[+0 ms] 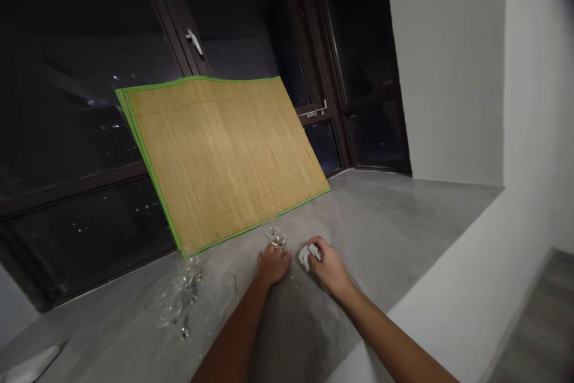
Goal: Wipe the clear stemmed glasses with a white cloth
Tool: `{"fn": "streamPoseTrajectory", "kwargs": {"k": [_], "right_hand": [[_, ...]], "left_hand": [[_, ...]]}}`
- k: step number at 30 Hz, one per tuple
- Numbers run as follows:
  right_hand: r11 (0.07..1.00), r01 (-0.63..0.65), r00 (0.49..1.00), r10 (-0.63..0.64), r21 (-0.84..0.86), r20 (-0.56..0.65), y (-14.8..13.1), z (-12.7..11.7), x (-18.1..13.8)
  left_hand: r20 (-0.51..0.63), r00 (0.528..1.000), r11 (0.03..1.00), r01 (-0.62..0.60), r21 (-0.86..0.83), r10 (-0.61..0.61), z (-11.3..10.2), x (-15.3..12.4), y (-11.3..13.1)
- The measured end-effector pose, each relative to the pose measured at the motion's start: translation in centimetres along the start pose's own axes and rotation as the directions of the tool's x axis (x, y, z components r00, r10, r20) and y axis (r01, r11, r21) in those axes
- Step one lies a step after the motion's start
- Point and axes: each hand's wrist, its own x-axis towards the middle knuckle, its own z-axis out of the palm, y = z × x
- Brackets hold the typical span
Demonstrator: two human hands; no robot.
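My left hand [272, 264] rests on the grey concrete sill [385, 221], its fingers closed round the base of a small clear glass [275, 236] that stands upright. My right hand [327, 264] lies just to the right of it, closed on a crumpled white cloth [307, 255]. Both hands are close to the lower edge of a bamboo mat [224, 156] with a green border, which leans against the dark window.
Several clear stemmed glasses [182, 293] stand on the sill to the left of my arms. A white window handle [194, 41] is above the mat. A white wall [448, 66] rises at the right, and the sill drops off to a wooden floor [542, 335].
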Motion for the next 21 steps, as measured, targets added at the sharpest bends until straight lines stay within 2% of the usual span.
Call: {"fn": "streamPoseTrajectory", "kwargs": {"k": [3, 6, 12, 16, 21], "right_hand": [[1.000, -0.024, 1.000, 0.024, -0.005, 0.012, 0.0, 0.0, 0.0], [0.999, -0.038, 0.999, 0.038, -0.014, 0.030, 0.1, 0.0, 0.0], [0.999, -0.026, 0.999, 0.027, -0.021, 0.030, 0.1, 0.0, 0.0], [0.999, -0.039, 0.999, 0.039, -0.037, 0.020, 0.1, 0.0, -0.1], [0.998, -0.040, 0.999, 0.042, -0.051, 0.029, 0.3, 0.2, 0.0]], "left_hand": [[0.015, 0.999, 0.999, -0.032, 0.018, 0.031, -0.4, -1.1, -0.4], [0.029, 0.997, 0.997, -0.075, 0.036, 0.074, -1.2, -3.4, -1.4], [0.072, 0.989, 0.992, -0.129, 0.017, 0.127, -2.9, -8.8, -5.8], [0.092, 0.996, 1.000, 0.008, 0.014, -0.009, -3.6, -10.2, -9.8], [0.075, 0.981, 0.984, 0.180, -0.007, -0.179, -4.0, -8.6, -13.1]]}}
